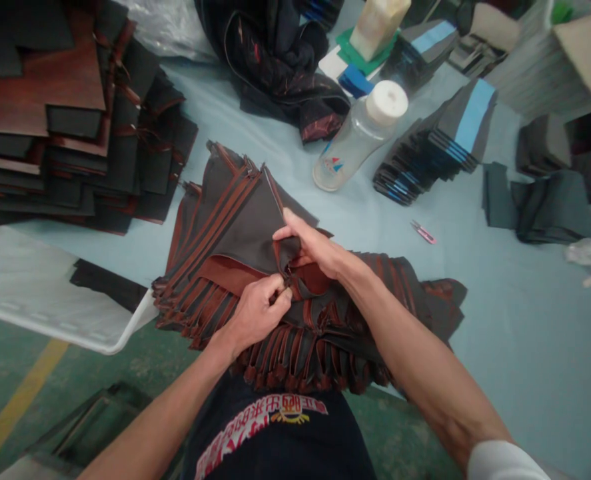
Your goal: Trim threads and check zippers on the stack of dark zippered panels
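A large bundle of dark grey fabric pieces with reddish-brown edges (235, 220) lies layered along the table's near edge. At its middle, my left hand (262, 307) is closed, pinching a bunched bit of the top piece between thumb and fingers. Just above and to the right, my right hand (308, 247) grips a folded part of the same piece, its thumb and index finger on the upper side. The top piece gapes between them, showing its reddish-brown inner face. My fingers partly hide the gripped spots.
Stacked brown and grey pieces (75, 133) fill the upper left above a white bin (110, 343). Beyond the bundle stand a clear bottle (348, 147) and strapped dark stacks (455, 133). Small pink snips (424, 232) lie on the pale blue table (520, 307). Dark clothing (285, 73) lies behind.
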Motion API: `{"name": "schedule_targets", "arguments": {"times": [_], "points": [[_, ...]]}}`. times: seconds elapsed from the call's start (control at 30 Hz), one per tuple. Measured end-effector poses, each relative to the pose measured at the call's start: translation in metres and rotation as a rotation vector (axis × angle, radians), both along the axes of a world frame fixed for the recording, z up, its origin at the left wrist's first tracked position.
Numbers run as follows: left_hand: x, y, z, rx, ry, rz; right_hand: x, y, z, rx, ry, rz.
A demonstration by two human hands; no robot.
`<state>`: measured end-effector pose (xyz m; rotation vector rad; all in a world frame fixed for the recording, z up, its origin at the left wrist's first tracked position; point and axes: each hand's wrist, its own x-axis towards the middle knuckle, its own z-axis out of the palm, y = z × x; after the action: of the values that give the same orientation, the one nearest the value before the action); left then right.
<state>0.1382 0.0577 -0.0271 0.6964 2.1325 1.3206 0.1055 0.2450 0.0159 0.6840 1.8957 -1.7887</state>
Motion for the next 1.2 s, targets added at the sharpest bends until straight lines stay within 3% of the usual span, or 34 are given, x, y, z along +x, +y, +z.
{"name": "schedule_targets", "arguments": {"times": [0.07, 0.1, 0.2, 0.27, 0.4, 0.6, 0.83, 1.2], "points": [[0.001, -0.001, 0.004, 0.018, -0.058, 0.054, 0.011, 0.002, 0.0, 0.156, 0.108, 0.066], [0.002, -0.001, 0.007, 0.039, -0.106, 0.091, 0.018, 0.002, 0.0, 0.243, 0.189, 0.016], [0.004, 0.002, 0.02, 0.155, -0.312, 0.213, 0.038, -0.001, -0.002, 0.416, 0.423, -0.31], [0.003, 0.005, 0.029, 0.238, -0.421, 0.262, 0.048, -0.004, -0.002, 0.444, 0.459, -0.372], [0.001, 0.009, 0.043, 0.309, -0.517, 0.315, 0.056, -0.007, 0.008, 0.401, 0.385, -0.143], [0.007, 0.01, 0.051, 0.334, -0.56, 0.448, 0.055, -0.005, 0.027, 0.23, 0.26, -0.007], [0.014, 0.01, 0.048, 0.474, -0.656, 0.493, 0.064, -0.013, 0.026, 0.342, 0.302, 0.054], [0.012, 0.015, 0.05, 0.447, -0.637, 0.514, 0.063, -0.016, 0.026, 0.356, 0.247, 0.088]]}}
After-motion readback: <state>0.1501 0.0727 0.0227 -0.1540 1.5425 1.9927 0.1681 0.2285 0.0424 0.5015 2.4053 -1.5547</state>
